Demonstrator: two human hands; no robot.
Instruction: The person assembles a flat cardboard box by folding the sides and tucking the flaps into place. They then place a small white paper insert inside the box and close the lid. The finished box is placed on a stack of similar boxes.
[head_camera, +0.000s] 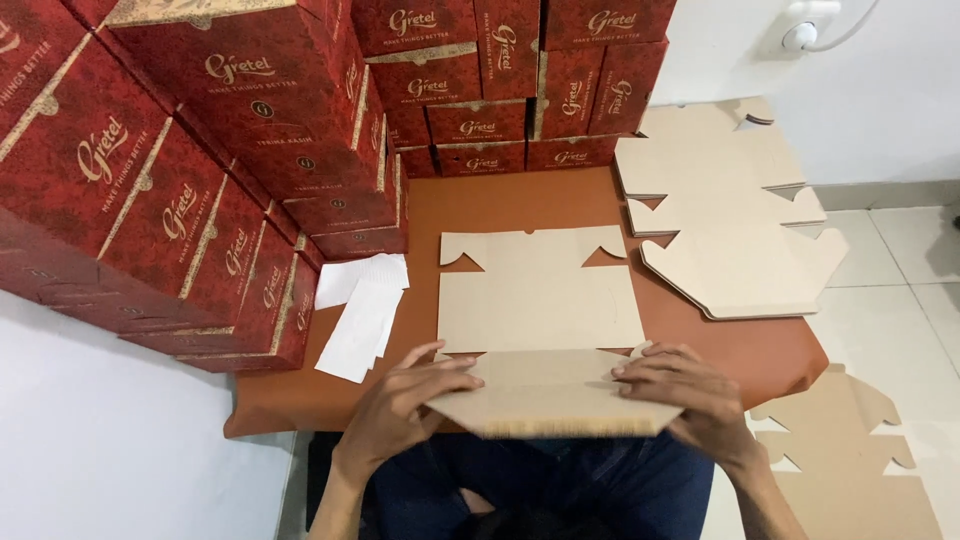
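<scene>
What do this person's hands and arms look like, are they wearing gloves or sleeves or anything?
No gloves: the left hand and the right hand are bare, with no rings visible. Both forearms are uncovered as far as the picture shows, with no sleeve cuffs, watch or bracelet in view. Below the arms, dark blue clothing covers the lap.

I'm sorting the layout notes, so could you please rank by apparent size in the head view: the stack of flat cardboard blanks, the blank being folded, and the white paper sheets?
1. Stack of flat cardboard blanks and blank being folded: look alike, and the folded one lies nearer the camera, so unranked.
2. White paper sheets: clearly smallest.
</scene>
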